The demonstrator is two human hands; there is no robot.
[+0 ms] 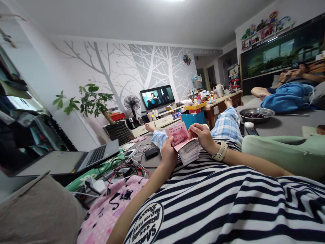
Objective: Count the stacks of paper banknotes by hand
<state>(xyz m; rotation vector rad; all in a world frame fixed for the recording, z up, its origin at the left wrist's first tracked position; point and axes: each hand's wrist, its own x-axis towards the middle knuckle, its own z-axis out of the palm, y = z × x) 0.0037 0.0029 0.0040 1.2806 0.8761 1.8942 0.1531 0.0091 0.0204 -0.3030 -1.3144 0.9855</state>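
A thick stack of pink banknotes (189, 152) is held over my lap, folded so that one part stands up and the edges of the rest fan toward me. My left hand (169, 152) grips the stack at its left side, thumb on the upright notes, which show a printed portrait. My right hand (203, 135) is at the stack's upper right, thumb and forefinger pinched together at the notes' edge. Whether a single note is between those fingertips is too small to tell. A pale watch (220, 151) is on my right wrist.
To my left lie an open laptop (95, 156), tangled cables and a small black box (151, 153). A metal bowl of dark round fruit (257, 115) sits at right, near a remote (251, 130) and a green cushion (276, 154). Another person's legs are beyond the blue cloth (286, 97).
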